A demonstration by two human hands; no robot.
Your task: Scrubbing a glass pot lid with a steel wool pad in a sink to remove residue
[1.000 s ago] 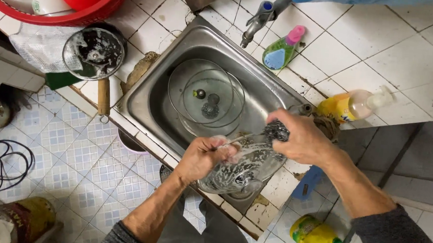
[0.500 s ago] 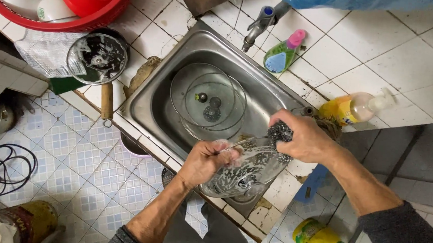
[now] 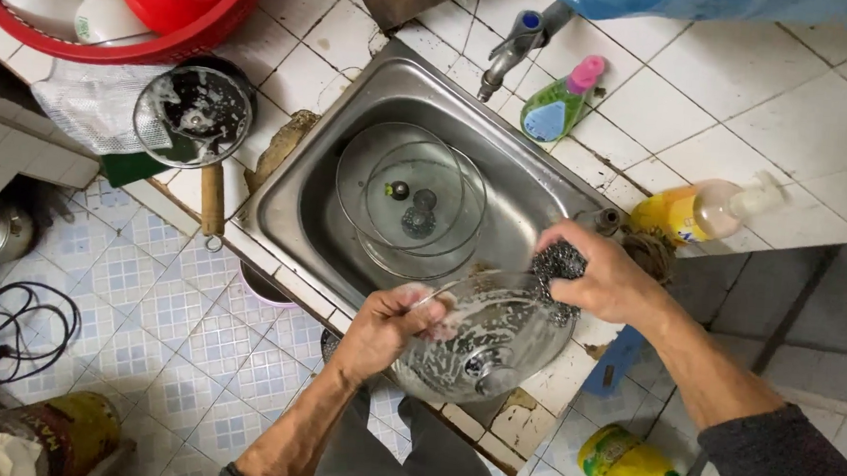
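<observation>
**Glass lid scrub: grip unchanged, lid shifted a bit**

Versus half a second ago: both hands are on the same soapy glass lid, same grips. The lid looks to have slid slightly toward the right of the frame and tipped a little more; some of that could be head-camera motion, hard to separate.

Lid orientation: round, so no real long axis. It's tilted, knob facing down and toward the person, concave underside up toward the camera. Held over the front edge of the steel sink, partly overhanging the tiled desk rim.

Left hand: closed on the lid's left rim, fingers curled over the edge, covered in foam.

Right hand: closed around a dark steel wool scrubber, pressing it onto the lid's upper right rim.

Two more glass lids lie flat in the sink basin, stacked and overlapping. A sudsy frying pan sits on the desk left of the sink, handle pointing toward the person. Green dish soap bottle lies beside the tap.
</observation>
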